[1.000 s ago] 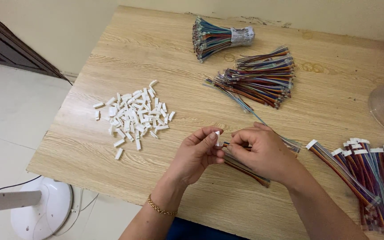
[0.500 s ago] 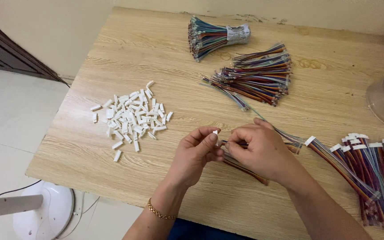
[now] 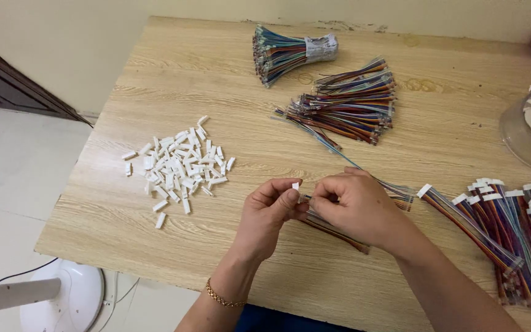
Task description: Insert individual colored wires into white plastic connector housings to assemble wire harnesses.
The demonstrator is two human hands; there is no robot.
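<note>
Close together, left hand [image 3: 270, 212] pinching white connector [image 3: 295, 185], right hand [image 3: 354, 206] pinching wires [image 3: 333, 229].

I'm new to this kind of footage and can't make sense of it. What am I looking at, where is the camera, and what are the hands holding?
The camera sits on a person's head, looking down at their own hands over a wooden table. The left hand pinches a small white plug; the right hand holds a thin bunch of coloured wires against it. To the left lies a pile of white plugs. Farther back lie loose wires and a taped bundle. Wires already fitted with plugs lie on the right.
</note>
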